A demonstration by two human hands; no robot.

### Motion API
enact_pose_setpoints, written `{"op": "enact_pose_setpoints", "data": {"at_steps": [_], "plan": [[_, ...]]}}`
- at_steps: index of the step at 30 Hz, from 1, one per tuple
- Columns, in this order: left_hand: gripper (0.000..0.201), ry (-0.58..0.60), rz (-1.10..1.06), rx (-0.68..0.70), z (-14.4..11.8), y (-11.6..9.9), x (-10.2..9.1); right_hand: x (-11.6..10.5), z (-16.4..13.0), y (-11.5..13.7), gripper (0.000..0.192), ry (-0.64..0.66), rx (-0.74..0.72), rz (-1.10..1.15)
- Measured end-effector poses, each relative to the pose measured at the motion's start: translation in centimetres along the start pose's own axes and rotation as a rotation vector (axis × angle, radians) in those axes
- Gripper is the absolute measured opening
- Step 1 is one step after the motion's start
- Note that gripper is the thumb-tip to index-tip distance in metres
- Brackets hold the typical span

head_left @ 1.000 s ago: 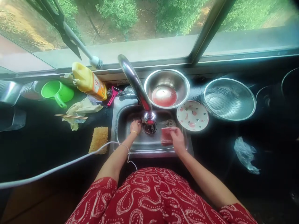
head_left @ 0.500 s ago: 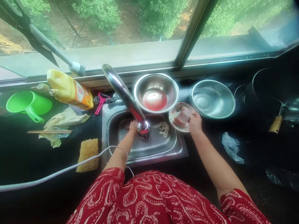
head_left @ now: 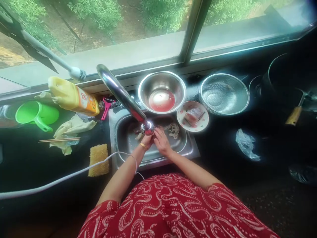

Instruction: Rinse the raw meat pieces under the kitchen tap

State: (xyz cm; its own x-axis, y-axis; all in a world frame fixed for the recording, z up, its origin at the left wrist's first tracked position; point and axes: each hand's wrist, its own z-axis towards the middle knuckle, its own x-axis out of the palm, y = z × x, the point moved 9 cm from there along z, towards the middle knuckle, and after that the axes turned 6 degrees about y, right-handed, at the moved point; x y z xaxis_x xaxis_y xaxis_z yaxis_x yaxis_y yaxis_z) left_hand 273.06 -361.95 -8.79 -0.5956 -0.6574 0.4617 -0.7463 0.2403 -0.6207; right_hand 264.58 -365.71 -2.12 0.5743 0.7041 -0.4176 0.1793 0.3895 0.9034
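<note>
Both my hands are together in the steel sink (head_left: 190, 150), just below the spout of the curved tap (head_left: 121, 94). My left hand (head_left: 146, 140), with a gold bangle, sits partly under the spout. My right hand (head_left: 161, 141) touches it, fingers spread, holding nothing that I can see. A slab of pink raw meat (head_left: 193, 117) lies on the small flowered plate (head_left: 204, 124) to the right of the sink. A pale scrap (head_left: 174, 130) lies in the sink basin beside my right hand.
A steel bowl (head_left: 179, 84) with reddish water stands behind the sink, a mesh colander (head_left: 224, 94) to its right. Left of the sink lie a yellow sponge (head_left: 98, 159), a cloth (head_left: 71, 129), chopsticks (head_left: 58, 140), a green cup (head_left: 37, 114) and a yellow bottle (head_left: 71, 96). A white cable (head_left: 61, 180) crosses the counter.
My right hand carried the meat from the sink to the flowered plate, let it go there, and came back to join my left hand under the tap.
</note>
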Motion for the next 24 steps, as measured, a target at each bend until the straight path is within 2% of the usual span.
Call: {"op": "enact_pose_setpoints", "data": {"at_steps": [3, 5, 6, 9, 11, 13, 15, 17, 19, 21, 24], "plan": [[0.019, 0.045, -0.074, 0.052, -1.3, 0.2, 2.1, 0.6, 1.7, -1.3, 0.045, -0.039, 0.066, 0.059], [0.02, 0.018, -0.041, 0.064, -1.9, -0.1, 2.3, -0.1, 2.8, -3.4, 0.045, -0.073, 0.194, 0.224], [0.021, -0.001, -0.019, 0.06, -2.2, -0.3, 2.3, -0.3, 3.0, -4.8, 0.046, -0.08, 0.303, 0.353], [0.026, -0.038, 0.025, 0.043, -2.8, -0.7, 1.9, 0.2, 1.4, -8.3, 0.043, -0.06, 0.639, 0.702], [0.03, -0.053, 0.107, 0.062, -2.9, -1.2, 1.7, 0.2, -0.3, -9.2, 0.031, -0.072, 0.74, 0.77], [0.034, -0.051, 0.327, 0.153, -2.6, -2.2, 2.0, -0.2, -1.8, -9.5, 0.023, -0.132, 0.792, 0.753], [0.042, -0.028, 0.692, 0.292, -2.5, -3.1, 3.0, 0.6, -2.7, -9.1, 0.025, -0.141, 0.876, 0.886], [0.051, 0.005, 1.086, 0.399, -2.8, -2.8, 4.5, 2.1, -2.2, -7.8, 0.031, -0.116, 0.898, 1.194], [0.055, 0.063, 1.365, 0.458, -3.6, -1.5, 5.7, 2.8, -1.0, -6.3, 0.034, -0.136, 0.851, 1.508], [0.054, 0.154, 1.484, 0.509, -4.8, -0.1, 6.7, 2.8, -0.3, -5.9, 0.033, -0.178, 0.855, 1.642], [0.052, 0.276, 1.499, 0.555, -6.2, 0.7, 7.6, 2.9, -0.3, -6.0, 0.029, -0.141, 0.888, 1.615]]}}
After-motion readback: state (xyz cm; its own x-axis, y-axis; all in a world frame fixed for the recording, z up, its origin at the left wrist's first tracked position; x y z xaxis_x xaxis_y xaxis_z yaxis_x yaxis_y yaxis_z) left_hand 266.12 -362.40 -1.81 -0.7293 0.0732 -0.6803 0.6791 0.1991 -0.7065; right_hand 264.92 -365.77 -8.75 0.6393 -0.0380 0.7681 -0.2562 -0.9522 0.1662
